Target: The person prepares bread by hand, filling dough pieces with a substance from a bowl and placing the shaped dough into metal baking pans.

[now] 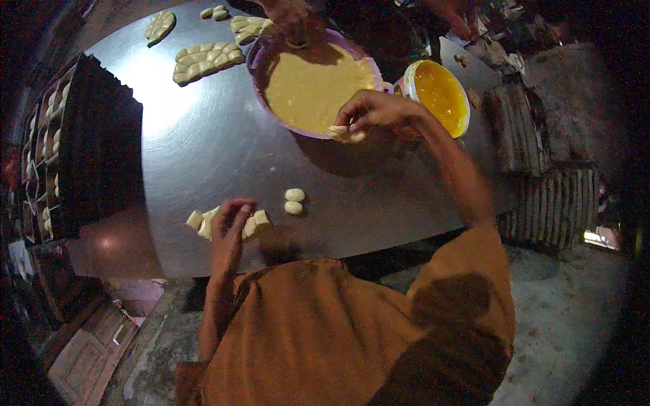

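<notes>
My right hand is closed in a pinch on small pale dough pieces, just outside the near right rim of a purple basin. Inside the basin is a pale yellow, batter-like mass. Over a short row of cut dough pieces on the metal table, my left hand has its thumb and fingers apart; it hides the middle of the row. Two round dough pieces lie together to the right of that hand.
Joined dough pieces rest on the metal table at the far left. Right of the basin, a white bucket holds orange-yellow liquid. Another person's hand reaches over the basin's far rim. A dark rack with dough stands left; ridged trays are stacked right.
</notes>
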The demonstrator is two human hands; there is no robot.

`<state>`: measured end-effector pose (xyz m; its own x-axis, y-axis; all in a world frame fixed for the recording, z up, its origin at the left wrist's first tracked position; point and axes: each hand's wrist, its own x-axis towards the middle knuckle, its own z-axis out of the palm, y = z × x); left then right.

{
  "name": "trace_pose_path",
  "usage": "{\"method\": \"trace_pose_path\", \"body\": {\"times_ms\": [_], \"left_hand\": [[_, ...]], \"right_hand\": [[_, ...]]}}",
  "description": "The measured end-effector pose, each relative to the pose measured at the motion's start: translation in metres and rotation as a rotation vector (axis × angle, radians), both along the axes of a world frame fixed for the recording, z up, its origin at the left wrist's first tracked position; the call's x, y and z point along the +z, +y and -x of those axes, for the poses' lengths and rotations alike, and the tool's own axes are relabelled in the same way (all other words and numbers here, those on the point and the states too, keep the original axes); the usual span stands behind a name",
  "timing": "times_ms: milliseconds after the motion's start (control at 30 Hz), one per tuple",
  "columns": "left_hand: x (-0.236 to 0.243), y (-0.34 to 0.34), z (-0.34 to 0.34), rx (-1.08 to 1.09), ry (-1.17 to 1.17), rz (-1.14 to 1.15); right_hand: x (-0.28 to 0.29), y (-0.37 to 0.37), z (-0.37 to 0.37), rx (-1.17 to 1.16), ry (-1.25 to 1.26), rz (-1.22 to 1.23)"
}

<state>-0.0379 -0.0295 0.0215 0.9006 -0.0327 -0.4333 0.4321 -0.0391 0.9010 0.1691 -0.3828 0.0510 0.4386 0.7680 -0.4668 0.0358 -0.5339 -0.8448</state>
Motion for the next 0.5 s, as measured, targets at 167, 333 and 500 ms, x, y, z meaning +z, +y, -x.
{"method": "trace_pose_path", "body": {"times_ms": [167, 333, 500], "left_hand": [[-0.010, -0.038, -0.006, -0.082, 0.282, 0.864], [0.012, -0.043, -0.004, 0.006, 0.270, 1.029], [0.011, -0.033, 0.009, 0.084, 0.200, 0.988]], "right_hand": [[0.002, 0.070, 0.087, -0.493, 0.317, -0.447], [-0.005, 0.116, 0.140, -0.661, 0.321, -0.743], [-0.001, 0.140, 0.165, -0.779, 0.336, -0.839]]}}
